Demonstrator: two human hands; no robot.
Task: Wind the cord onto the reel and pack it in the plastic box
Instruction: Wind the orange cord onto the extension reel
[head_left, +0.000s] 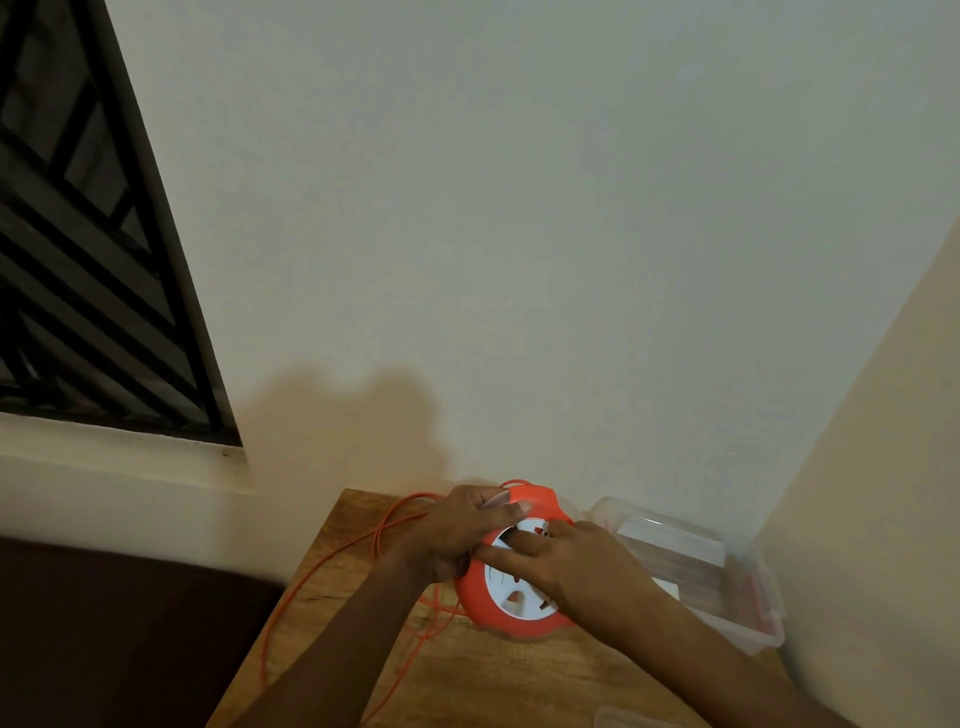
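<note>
Head view: the reel (511, 608) sits on the table (519, 680), the clear box (727, 587) just beside it. Left hand (457, 530) curls over the reel's upper left rim, seemingly feeding cord (332, 558), though blur hides the pinch. Right hand (566, 564) lies with straight fingers pressed on the white face. Much cord trails loose off the table's left edge. Best turn the face steadily while the left hand keeps light tension, laying even loops without kinks

Both forearms reach forward, close together. The left hand (457, 530) has curled fingers (thumb uppermost) gripping; the right hand (566, 561) lies flat, straight fingers pointing left, pressing down.
</note>
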